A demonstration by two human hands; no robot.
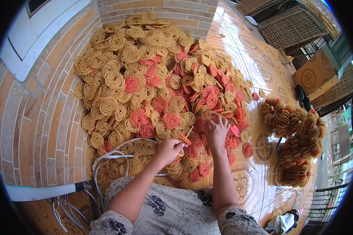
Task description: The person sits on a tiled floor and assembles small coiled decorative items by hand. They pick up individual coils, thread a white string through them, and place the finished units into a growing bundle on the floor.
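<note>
Around both hands (170, 151) (217, 134), coiled discs (171, 121); orange one (184, 138) in left pinch, right grip unclear.

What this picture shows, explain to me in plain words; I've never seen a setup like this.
There is no machine here: the two bare hands belong to a person wearing a wide fisheye camera on the head. It looks down past the person's own arms, which is why straight lines bend and the edges go dark.

On the tiled floor lies a big pile of tan and pink discs. The left hand holds an orange disc, with a thin stick beside it. The right hand is at a tan disc on the pile; I can't tell whether it grips it.

White strips and a long blade lie at the left, bundles of discs at the right.
</note>
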